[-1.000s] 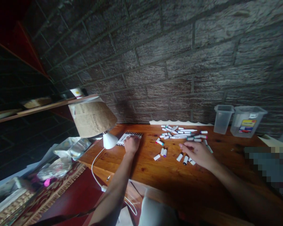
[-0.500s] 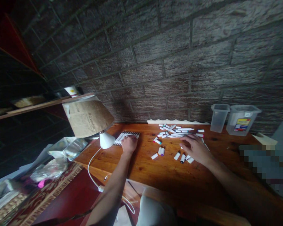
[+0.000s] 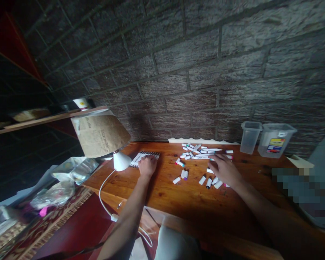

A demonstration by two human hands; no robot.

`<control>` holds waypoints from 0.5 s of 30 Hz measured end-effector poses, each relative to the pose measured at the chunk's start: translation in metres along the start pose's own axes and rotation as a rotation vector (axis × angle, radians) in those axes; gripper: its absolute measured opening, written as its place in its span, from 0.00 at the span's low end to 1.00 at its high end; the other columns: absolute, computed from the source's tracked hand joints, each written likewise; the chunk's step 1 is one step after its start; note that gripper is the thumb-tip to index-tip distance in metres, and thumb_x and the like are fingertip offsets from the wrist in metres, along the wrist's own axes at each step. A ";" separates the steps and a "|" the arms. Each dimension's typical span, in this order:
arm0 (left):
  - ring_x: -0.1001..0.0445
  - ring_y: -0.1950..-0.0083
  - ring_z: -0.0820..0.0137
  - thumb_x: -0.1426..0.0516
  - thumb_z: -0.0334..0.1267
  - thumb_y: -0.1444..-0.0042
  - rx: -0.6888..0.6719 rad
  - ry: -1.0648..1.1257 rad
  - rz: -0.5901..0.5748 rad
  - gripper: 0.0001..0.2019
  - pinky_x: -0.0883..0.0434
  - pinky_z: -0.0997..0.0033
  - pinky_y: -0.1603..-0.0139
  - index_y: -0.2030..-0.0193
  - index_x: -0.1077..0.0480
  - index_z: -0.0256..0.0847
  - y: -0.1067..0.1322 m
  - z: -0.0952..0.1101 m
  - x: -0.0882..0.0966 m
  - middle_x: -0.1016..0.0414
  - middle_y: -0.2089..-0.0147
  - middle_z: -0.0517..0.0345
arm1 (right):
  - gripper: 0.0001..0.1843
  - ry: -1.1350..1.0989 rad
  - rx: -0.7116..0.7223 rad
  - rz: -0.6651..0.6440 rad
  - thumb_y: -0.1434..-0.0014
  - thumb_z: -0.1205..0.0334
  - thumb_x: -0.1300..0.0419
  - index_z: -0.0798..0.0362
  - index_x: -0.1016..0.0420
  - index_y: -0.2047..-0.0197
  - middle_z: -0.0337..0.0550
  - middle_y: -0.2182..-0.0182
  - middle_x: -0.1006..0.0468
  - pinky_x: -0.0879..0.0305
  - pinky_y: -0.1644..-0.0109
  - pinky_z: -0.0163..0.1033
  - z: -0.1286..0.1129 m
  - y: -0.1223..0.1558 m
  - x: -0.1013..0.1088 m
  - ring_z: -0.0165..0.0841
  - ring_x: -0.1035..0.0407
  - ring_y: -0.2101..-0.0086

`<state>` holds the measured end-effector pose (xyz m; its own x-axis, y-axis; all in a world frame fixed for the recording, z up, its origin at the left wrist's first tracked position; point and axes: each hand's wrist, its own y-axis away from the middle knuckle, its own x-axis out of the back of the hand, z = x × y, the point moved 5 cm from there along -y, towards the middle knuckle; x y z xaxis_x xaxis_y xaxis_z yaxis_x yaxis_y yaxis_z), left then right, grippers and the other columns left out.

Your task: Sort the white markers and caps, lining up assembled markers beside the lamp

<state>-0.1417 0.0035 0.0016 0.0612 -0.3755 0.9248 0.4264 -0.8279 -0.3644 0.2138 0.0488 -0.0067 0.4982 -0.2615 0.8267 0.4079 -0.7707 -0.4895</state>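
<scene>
A tight row of white markers with dark ends (image 3: 136, 160) lies beside the lamp foot. My left hand (image 3: 148, 167) rests on the right part of this row, fingers curled over it; its fingertips are mostly hidden. Further right, a loose pile of white markers and caps (image 3: 196, 148) with coloured ends is spread over the desk. My right hand (image 3: 226, 171) hovers at the pile's near right edge, thumb and fingers apart and bent downward near a long white marker (image 3: 202, 157). White caps (image 3: 209, 182) lie just below that hand, partly covered by it.
A lamp with a printed shade (image 3: 101, 133) stands at the desk's left, its white cord (image 3: 100, 195) hanging over the edge. Two clear plastic containers (image 3: 277, 141) are at the back right. A wavy white strip (image 3: 203, 141) runs along the brick wall. Plastic bags (image 3: 74, 169) lie left.
My right hand has shifted slightly left, and more caps show below it. My left hand stays on the row of markers. The view has moved a little.
</scene>
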 end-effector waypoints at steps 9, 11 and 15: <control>0.30 0.47 0.56 0.49 0.41 0.40 0.001 0.015 -0.033 0.17 0.36 0.59 0.48 0.49 0.26 0.44 -0.003 -0.001 -0.005 0.23 0.52 0.46 | 0.18 0.127 -0.053 -0.052 0.36 0.64 0.52 0.56 0.26 0.48 0.52 0.51 0.23 0.43 0.43 0.43 0.012 -0.003 -0.012 0.41 0.33 0.49; 0.30 0.47 0.56 0.49 0.41 0.40 -0.003 0.020 -0.034 0.16 0.36 0.59 0.49 0.49 0.26 0.44 -0.003 -0.001 -0.006 0.23 0.52 0.46 | 0.18 0.155 -0.078 -0.045 0.36 0.66 0.53 0.56 0.25 0.50 0.52 0.52 0.23 0.43 0.43 0.43 0.018 -0.003 -0.011 0.41 0.32 0.50; 0.30 0.46 0.55 0.49 0.43 0.40 0.003 0.042 -0.013 0.17 0.36 0.58 0.48 0.49 0.26 0.42 -0.003 -0.001 -0.006 0.23 0.52 0.45 | 0.17 0.198 -0.110 -0.091 0.37 0.66 0.50 0.55 0.23 0.52 0.51 0.55 0.21 0.42 0.44 0.44 0.022 -0.002 -0.008 0.42 0.31 0.52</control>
<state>-0.1447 0.0079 -0.0033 0.0173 -0.3820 0.9240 0.4296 -0.8316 -0.3518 0.2263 0.0650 -0.0185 0.2988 -0.2882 0.9098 0.3532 -0.8523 -0.3859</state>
